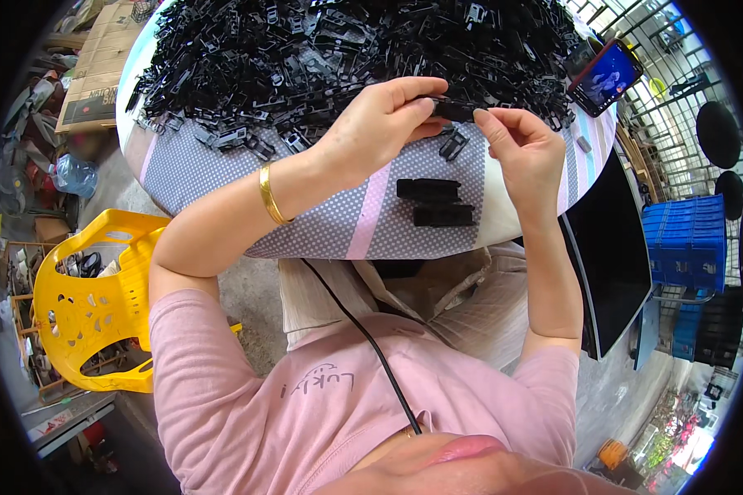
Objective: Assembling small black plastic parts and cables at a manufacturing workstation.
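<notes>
Between my two hands, above the table's near part, is a small black plastic part (458, 110). My left hand (384, 120) pinches its left end, thumb and fingers closed on it. At its right end the thumb and forefinger of my right hand (522, 144) are closed too. Below my hands two black rectangular blocks (429, 190) lie one behind the other near the table edge. A loose black frame-like piece (453, 144) rests just under the held part. Beyond my hands spreads a large heap of small black plastic parts (322, 58).
The round table wears a grey dotted cloth with pink stripes (305, 223). A phone with a lit screen (607, 78) leans at the heap's right. A yellow plastic chair (99, 301) stands at left. At right are a dark flat panel (607, 256) and blue crates (683, 242).
</notes>
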Tool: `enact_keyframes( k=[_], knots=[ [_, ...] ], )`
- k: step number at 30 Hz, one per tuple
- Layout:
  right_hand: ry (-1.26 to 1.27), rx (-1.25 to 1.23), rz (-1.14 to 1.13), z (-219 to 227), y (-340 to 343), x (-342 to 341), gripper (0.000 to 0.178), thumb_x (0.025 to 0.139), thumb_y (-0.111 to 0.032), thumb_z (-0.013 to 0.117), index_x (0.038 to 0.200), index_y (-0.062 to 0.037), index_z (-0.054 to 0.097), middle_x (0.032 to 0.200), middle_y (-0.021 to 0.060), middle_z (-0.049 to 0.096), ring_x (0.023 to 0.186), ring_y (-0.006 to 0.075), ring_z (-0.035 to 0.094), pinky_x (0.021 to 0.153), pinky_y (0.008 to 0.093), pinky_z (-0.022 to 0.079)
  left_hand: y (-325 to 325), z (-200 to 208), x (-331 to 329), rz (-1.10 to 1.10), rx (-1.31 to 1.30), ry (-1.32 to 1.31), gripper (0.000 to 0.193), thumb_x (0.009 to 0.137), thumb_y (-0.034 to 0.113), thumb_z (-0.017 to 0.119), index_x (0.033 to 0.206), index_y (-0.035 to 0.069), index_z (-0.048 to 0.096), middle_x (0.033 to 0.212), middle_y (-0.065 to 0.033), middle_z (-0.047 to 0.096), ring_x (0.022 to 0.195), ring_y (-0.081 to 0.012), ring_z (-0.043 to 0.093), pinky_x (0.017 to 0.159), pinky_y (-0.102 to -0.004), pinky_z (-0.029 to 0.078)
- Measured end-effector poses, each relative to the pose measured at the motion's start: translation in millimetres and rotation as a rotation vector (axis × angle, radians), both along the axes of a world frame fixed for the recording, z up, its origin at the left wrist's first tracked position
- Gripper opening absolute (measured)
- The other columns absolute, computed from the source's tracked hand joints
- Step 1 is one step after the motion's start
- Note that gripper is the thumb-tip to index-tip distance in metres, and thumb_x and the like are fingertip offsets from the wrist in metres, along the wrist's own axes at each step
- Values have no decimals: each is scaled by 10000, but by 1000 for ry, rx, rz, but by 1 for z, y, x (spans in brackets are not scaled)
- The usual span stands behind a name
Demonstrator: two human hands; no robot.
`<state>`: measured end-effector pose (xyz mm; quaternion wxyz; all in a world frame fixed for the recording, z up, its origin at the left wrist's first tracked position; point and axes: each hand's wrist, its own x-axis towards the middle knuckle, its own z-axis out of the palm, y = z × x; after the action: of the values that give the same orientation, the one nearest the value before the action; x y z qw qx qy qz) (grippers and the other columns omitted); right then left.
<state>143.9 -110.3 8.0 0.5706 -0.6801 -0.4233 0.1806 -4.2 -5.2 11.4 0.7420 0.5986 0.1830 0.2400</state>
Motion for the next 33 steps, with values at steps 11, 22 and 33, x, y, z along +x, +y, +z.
enact_keyframes(
  k=[11,22,33],
  knots=[
    [-442,36,-13,-4,3,-4,166,760,-133,711,714,2,626,601,9,579,529,44,491,479,192,365,0,-5,-4,-29,241,39,388,903,86,464,1239,-97,400,1066,-168,566,896,-159,609,826,-243,503],
    [-527,81,59,10,36,75,175,794,-121,651,939,-22,657,803,31,646,689,77,575,603,208,451,-7,4,-4,-250,33,66,395,905,98,451,1265,-45,373,946,-129,568,882,-198,632,754,-267,524],
    [-567,132,115,16,58,49,344,773,-40,617,1113,-88,591,943,84,641,859,146,610,748,256,479,3,-3,-5,-168,-228,24,345,916,76,395,1222,-83,403,1067,-151,548,928,-230,611,866,-310,494]
  ],
)
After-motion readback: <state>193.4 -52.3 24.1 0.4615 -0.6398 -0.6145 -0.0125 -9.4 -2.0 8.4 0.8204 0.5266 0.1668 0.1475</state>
